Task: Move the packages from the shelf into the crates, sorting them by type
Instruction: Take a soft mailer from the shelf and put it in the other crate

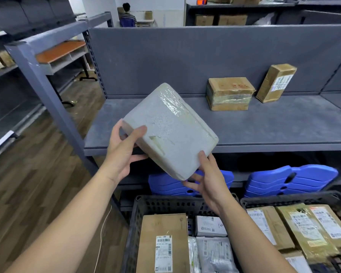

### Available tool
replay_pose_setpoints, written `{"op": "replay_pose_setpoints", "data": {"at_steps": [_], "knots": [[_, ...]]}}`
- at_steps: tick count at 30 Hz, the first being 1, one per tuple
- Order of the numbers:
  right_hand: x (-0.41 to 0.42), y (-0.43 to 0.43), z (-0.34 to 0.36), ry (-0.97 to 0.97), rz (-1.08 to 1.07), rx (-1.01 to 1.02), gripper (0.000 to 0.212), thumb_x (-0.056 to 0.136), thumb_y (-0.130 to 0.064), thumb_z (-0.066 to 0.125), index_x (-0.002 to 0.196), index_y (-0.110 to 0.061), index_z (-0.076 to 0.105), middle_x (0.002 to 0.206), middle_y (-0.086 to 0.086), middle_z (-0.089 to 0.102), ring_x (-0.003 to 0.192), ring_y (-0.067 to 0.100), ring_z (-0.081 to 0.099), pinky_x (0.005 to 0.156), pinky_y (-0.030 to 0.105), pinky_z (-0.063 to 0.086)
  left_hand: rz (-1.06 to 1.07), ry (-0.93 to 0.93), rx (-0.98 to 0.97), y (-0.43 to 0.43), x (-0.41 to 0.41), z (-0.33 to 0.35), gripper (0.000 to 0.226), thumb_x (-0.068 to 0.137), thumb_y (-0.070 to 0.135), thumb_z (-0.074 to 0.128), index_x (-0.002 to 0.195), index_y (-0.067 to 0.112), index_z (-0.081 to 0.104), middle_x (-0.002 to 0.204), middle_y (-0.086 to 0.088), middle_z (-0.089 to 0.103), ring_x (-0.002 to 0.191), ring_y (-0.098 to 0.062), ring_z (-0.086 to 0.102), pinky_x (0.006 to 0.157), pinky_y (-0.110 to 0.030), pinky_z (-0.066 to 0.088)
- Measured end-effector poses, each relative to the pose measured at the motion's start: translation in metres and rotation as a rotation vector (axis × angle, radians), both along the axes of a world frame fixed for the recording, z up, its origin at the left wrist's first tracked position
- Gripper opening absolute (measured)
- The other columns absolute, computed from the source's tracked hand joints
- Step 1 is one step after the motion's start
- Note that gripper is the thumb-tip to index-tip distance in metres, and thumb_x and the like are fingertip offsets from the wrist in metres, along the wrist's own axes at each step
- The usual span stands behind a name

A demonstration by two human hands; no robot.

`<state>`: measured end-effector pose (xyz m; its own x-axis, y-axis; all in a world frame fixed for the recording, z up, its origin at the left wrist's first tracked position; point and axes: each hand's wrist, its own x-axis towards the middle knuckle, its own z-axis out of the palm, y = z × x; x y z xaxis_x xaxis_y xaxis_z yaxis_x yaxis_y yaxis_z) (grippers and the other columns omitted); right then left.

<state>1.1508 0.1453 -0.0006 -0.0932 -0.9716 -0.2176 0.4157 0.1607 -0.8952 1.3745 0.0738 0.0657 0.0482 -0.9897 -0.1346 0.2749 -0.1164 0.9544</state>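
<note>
Closest to me is the left crate (138, 223), dark plastic, holding a flat cardboard box (163, 243) with a label, a small white carton (211, 226) and some grey mailing bags (215, 255). Just beside it, the right crate (283, 200) is packed with brown taped parcels (303, 227) lying label up.

Above the far rim of the left crate I hold a pale grey foam box (169, 131) in the air with both hands, tilted so that one corner points down toward me. My left hand (124, 152) grips its left corner, thumb pressed on the top face and the fingers (139, 158) curled underneath. My right hand (209, 182) takes the lower right edge, thumb on top, its fingers spread beneath the bottom corner. Clear tape shines across the upper part of the box.

Behind it runs the grey shelf (264, 127). Well to the right on it sit two more packages: a squat taped box (229, 93) lying flat and, near it, a narrow labelled box (276, 82) leaning against the back panel. Blue plastic pieces (291, 180) are stacked under the shelf. Wooden floor (37, 154) stretches to my left, and far off a person (128, 15) sits with their back to me.
</note>
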Motion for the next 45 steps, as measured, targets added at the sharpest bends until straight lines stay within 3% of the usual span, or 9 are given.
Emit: {"op": "replay_pose_setpoints", "data": {"at_steps": [9, 11, 17, 22, 29, 34, 38, 41, 45], "knots": [[0.016, -0.002, 0.021, 0.123, -0.033, -0.088, 0.084, 0.074, -0.067, 0.079, 0.148, -0.058, 0.038, 0.143, -0.013, 0.064, 0.127, 0.017, 0.066, 0.097, 0.048, 0.059, 0.204, -0.388, -0.403, 0.039, -0.041, -0.004, 0.129, 0.056, 0.057, 0.092, 0.162, 0.041, 0.021, 0.150, 0.011, 0.038, 0.138, -0.004, 0.048, 0.104, -0.031, 0.055], [0.019, -0.003, 0.024, 0.080, -0.008, -0.032, 0.109, 0.060, -0.084, 0.078, 0.155, -0.056, 0.033, 0.149, -0.020, 0.058, 0.135, 0.015, 0.059, 0.104, 0.053, 0.055, 0.223, -0.506, -0.555, 0.046, -0.049, -0.012, 0.126, 0.060, 0.054, 0.090, 0.162, 0.040, 0.017, 0.153, 0.007, 0.030, 0.144, 0.000, 0.037, 0.104, -0.039, 0.056], [0.021, -0.003, 0.057, -0.034, -0.044, -0.095, 0.082, 0.078, -0.072, 0.070, 0.149, -0.039, 0.048, 0.141, -0.005, 0.067, 0.125, 0.029, 0.068, 0.098, 0.063, 0.057, 0.290, -0.877, -0.952, 0.043, -0.059, -0.039, 0.130, 0.064, 0.029, 0.099, 0.164, 0.017, 0.015, 0.157, -0.019, 0.025, 0.151, -0.032, 0.034, 0.115, -0.052, 0.043], [0.015, -0.010, 0.092, -0.010, -0.227, 0.054, 0.139, 0.050, -0.074, 0.088, 0.163, -0.041, 0.013, 0.140, -0.008, 0.062, 0.118, 0.023, 0.069, 0.095, 0.057, 0.060, 0.283, -1.106, -1.250, 0.026, -0.057, -0.062, 0.143, 0.068, 0.021, 0.099, 0.167, 0.026, -0.004, 0.157, -0.017, 0.026, 0.149, -0.045, 0.029, 0.126, -0.054, 0.027], [0.017, -0.046, 0.092, -0.243, -0.217, 0.187, 0.125, 0.062, -0.042, 0.098, 0.160, -0.024, 0.022, 0.111, 0.013, 0.078, 0.086, 0.033, 0.080, 0.077, 0.058, 0.064, 0.205, -1.163, -1.457, 0.010, -0.061, -0.077, 0.120, 0.081, 0.008, 0.085, 0.167, 0.030, 0.005, 0.162, -0.008, 0.025, 0.148, -0.047, 0.029, 0.113, -0.081, 0.025], [0.012, -0.049, 0.073, -0.158, -0.281, 0.135, 0.083, 0.077, -0.036, 0.089, 0.140, -0.024, 0.037, 0.124, 0.010, 0.070, 0.097, 0.029, 0.077, 0.084, 0.058, 0.064, 0.059, -1.043, -1.076, 0.010, -0.049, -0.068, 0.122, 0.083, 0.068, 0.070, 0.166, 0.022, -0.007, 0.165, -0.015, 0.013, 0.158, -0.032, 0.010, 0.129, -0.054, 0.015], [-0.006, -0.044, 0.051, -0.090, -0.176, 0.019, 0.079, 0.080, -0.035, 0.083, 0.147, -0.029, 0.041, 0.131, 0.002, 0.071, 0.106, 0.024, 0.077, 0.077, 0.047, 0.064, 0.189, -0.403, -0.228, -0.024, -0.010, -0.037, 0.096, 0.084, 0.082, 0.052, 0.163, 0.033, 0.027, 0.167, 0.005, 0.031, 0.154, -0.022, 0.032, 0.114, -0.057, 0.043], [-0.023, -0.043, 0.037, -0.101, -0.019, -0.062, 0.081, 0.079, -0.037, 0.080, 0.151, -0.029, 0.044, 0.141, 0.006, 0.067, 0.124, 0.033, 0.068, 0.098, 0.061, 0.056, -0.182, -0.138, 0.146, -0.036, 0.021, -0.010, 0.057, 0.095, 0.070, 0.052, 0.140, 0.036, 0.059, 0.134, 0.004, 0.071, 0.128, -0.031, 0.063, 0.082, -0.058, 0.060], [-0.035, -0.037, 0.029, -0.172, 0.124, -0.059, 0.101, 0.066, -0.045, 0.091, 0.153, -0.022, 0.047, 0.147, 0.012, 0.063, 0.133, 0.037, 0.062, 0.102, 0.059, 0.054, -0.437, -0.113, 0.199, -0.028, 0.034, 0.002, 0.054, 0.087, 0.055, 0.068, 0.132, 0.026, 0.064, 0.126, -0.004, 0.075, 0.116, -0.031, 0.070, 0.077, -0.063, 0.060]]}}
